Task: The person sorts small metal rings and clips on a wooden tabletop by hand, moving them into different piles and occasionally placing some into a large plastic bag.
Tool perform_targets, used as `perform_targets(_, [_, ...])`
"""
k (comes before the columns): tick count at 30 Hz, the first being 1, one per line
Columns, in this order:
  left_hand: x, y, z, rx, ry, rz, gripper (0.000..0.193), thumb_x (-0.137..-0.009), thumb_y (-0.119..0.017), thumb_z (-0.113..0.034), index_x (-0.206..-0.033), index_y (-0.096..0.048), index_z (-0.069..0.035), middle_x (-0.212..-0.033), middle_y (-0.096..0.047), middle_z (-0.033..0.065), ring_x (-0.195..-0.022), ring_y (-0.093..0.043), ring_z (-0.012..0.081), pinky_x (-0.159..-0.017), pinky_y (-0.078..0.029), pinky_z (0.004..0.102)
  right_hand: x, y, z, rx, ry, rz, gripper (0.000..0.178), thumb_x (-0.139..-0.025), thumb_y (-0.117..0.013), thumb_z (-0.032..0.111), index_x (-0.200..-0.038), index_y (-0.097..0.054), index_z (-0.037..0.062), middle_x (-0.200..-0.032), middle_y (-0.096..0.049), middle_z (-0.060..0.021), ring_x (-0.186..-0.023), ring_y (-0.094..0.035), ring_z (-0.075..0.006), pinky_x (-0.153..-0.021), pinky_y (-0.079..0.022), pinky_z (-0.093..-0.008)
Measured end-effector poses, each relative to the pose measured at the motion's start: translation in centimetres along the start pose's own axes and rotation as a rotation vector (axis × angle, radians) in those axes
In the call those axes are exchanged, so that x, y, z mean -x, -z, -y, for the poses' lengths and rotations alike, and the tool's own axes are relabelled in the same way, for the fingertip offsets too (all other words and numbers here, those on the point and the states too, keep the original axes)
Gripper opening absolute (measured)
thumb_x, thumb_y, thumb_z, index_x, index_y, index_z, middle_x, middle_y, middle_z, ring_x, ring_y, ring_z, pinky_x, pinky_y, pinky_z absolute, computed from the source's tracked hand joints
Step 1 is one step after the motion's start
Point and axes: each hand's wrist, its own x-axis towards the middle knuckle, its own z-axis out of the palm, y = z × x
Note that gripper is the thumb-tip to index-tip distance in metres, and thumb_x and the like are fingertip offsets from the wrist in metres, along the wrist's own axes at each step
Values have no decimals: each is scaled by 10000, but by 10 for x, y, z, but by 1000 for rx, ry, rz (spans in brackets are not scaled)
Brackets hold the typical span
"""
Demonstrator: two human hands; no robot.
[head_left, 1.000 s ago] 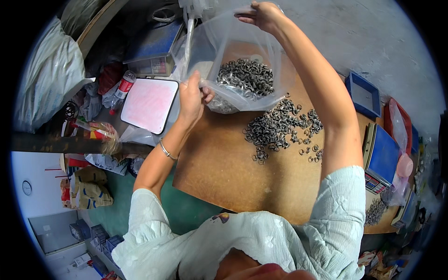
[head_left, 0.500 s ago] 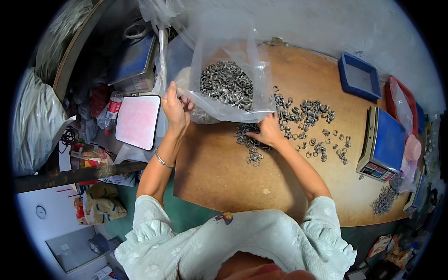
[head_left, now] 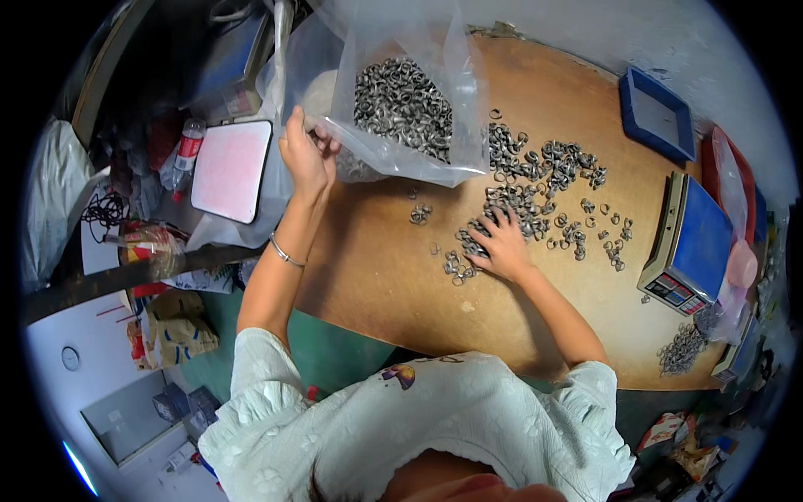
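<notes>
A clear plastic bag [head_left: 464, 172] lies at the far side of the table with its mouth facing me. Inside it is a heap of small dark metal rings [head_left: 401, 109]. My left hand [head_left: 308, 157] is closed on the left edge of the bag's mouth, and a bangle circles that wrist. To the right of the bag, more loose metal rings [head_left: 562, 167] spread across the wooden table [head_left: 376, 276]. My right hand [head_left: 504, 248] rests palm down on the near part of this pile, fingers spread, covering some rings.
At right stand a blue-topped scale [head_left: 686, 243], a blue tray [head_left: 657, 115] and a red bin [head_left: 732, 171]. Smaller rings [head_left: 684, 349] lie near the right edge. On the left are a pink-topped white board [head_left: 232, 171], a bottle [head_left: 189, 151] and a dark bar [head_left: 142, 278].
My right hand has left the bag's edge and moved right and nearer, fingers now spread over the rings. Rings by the bag's mouth have shifted rightward. My left hand still grips the bag.
</notes>
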Motion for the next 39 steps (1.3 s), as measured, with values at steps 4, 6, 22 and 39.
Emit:
perform_targets(4, [5, 6, 10, 28, 38, -91, 388, -924, -453, -284, -603, -464, -67, -537, -429, 32, -457, -381, 130, -427, -349, 286, 47, 24, -17, -24, 44, 125, 470, -731, -662, 412, -1122, -611, 157, -1203, -516, -104, -1230, -369, -363, -1067, -171, -594])
perform_targets(6, [10, 14, 20, 37, 37, -88, 364, -914, -469, -285, -630, -479, -58, -562, -452, 41, -463, -398, 139, -437, -370, 302, 60, 31, -17, 8, 51, 112, 463, -695, -681, 411, -1070, -616, 148, -1182, -513, -119, -1209, -388, -359, -1045, -194, -586])
perform_targets(22, [35, 24, 39, 160, -63, -27, 313, -912, -477, -255, -684, -484, -41, -591, -499, 71, -489, -433, 172, -491, -388, 347, -86, -70, 53, -128, 285, 7, 534, -752, -673, 373, -1170, -543, 67, -1257, -476, -157, -1226, -361, -391, -1026, -318, -470])
perform_targets(39, [91, 47, 84, 125, -124, 97, 464, -948, -399, -319, -678, -562, 22, -589, -555, 124, -557, -582, 244, -542, -450, 320, 150, 10, 26, 169, 133, 54, 280, -749, -616, 124, -1025, -576, 104, -1201, -523, -131, -1249, -416, -284, -1019, -305, -520])
